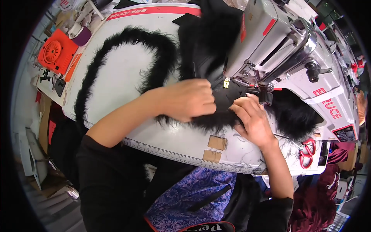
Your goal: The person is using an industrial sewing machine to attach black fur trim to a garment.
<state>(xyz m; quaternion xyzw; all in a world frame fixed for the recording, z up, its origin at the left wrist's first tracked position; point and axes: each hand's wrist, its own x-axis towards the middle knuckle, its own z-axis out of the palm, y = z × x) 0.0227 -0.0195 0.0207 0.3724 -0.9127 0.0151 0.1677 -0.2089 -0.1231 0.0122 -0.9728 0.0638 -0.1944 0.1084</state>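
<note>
My left hand (193, 99), fingers curled closed, grips black fur-trimmed fabric (218, 114) left of the sewing machine's presser foot (227, 82). My right hand (251, 120) pinches the same fabric just below the machine head (251, 46), its fingertips near the foot and a black knob (265, 96). A long black feathery strip (92, 77) loops over the white table to the left. Dark fabric (205, 34) lies piled behind my hands, and more black fur (293, 116) lies under the machine arm on the right. What is under my left fingers is partly hidden.
Red-handled scissors (307, 152) lie at the table's right end. A measuring tape (166, 154) runs along the front edge of the table (116, 65), below two tan patches (217, 143). An orange device (54, 52) and a purple-and-white spool (80, 35) stand back left. Maroon fabric (313, 205) hangs lower right.
</note>
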